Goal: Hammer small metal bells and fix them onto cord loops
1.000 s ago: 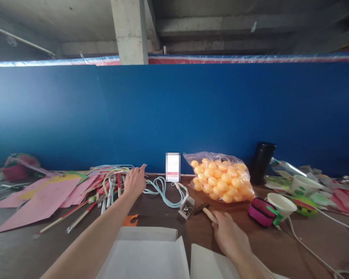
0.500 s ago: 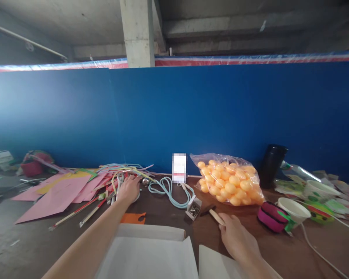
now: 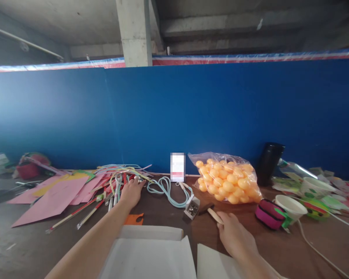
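My left hand (image 3: 133, 190) reaches over the left-middle of the table, its fingers closed around a small shiny silver object (image 3: 138, 178) that looks like a ball. Just beside it lie a tangle of thin coloured sticks and tubes (image 3: 116, 182) and a looped light-blue cord (image 3: 170, 195). My right hand (image 3: 235, 234) grips the pale wooden handle of a small hammer (image 3: 215, 216). The hammer's dark head rests on or just above the table, close to a small open white box (image 3: 192, 209) of shiny metal bits.
An open white carton (image 3: 151, 255) lies in front of me. Behind the hammer sits a clear bag of orange balls (image 3: 227, 182). A black bottle (image 3: 270, 164), pink pouch (image 3: 270, 214) and paper cup (image 3: 291, 207) stand right; pink paper sheets (image 3: 52, 197) lie left.
My left hand has shifted slightly right, and the silver object, earlier beside its fingertips, now shows within the fingers. The right hand still holds the hammer in the same place.
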### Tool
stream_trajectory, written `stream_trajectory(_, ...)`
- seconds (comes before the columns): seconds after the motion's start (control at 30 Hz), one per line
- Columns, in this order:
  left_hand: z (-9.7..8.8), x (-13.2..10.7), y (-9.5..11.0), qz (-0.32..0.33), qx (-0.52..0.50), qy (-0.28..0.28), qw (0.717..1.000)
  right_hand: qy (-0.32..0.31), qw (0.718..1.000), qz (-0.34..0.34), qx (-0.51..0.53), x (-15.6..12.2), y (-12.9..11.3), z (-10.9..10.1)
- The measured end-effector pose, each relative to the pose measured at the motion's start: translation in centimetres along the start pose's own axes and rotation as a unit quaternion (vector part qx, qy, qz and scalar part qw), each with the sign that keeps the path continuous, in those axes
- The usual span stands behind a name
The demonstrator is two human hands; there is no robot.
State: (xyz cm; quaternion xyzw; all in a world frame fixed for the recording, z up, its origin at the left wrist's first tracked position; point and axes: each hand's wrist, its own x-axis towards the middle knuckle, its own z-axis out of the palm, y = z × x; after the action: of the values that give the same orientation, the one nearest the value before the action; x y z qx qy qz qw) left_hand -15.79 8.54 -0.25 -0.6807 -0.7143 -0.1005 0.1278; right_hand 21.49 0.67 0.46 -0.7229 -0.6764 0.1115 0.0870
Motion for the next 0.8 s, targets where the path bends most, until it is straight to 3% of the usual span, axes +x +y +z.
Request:
stream_trajectory(0.2,-1.9,-0.2,0.5,-0.044,-0.05,0.017,0.998,0.018,1.0,-0.002,-0.003,0.0,0.0,0.0)
stream_trajectory(0.33,-4.3,-1.2,3.2,-0.098,-0.117,0.073,0.986,0.03,0.999,-0.008,0.011,-0.2,0.0,-0.1)
stream_trajectory(0.4,-5.4,-2.1,5.9,-0.165,-0.316,0.112,0.928,0.033,0.999,-0.006,0.012,-0.3,0.0,-0.1)
stream_trajectory(0.53,-5.7,-4.2,12.6,-0.265,-0.634,0.135,0.714,0.06,0.998,0.006,0.004,-0.5,0.1,0.0)
stream_trajectory(0.57,-5.5,-4.7,14.1,-0.28,-0.664,0.136,0.68,0.067,0.998,0.008,0.004,-0.5,0.1,0.0)
stream_trajectory(0.6,-5.1,-5.1,15.5,-0.292,-0.671,0.144,0.667,0.074,0.997,0.01,0.004,-0.5,0.1,0.1)
stream_trajectory(0.7,-3.8,-6.2,18.1,-0.297,-0.612,0.17,0.712,0.096,0.995,0.017,0.009,-0.5,0.1,0.4)
stream_trajectory(0.8,-2.6,-6.9,19.0,-0.135,-0.512,0.214,0.821,0.125,0.992,0.013,0.017,-0.8,-0.1,0.3)
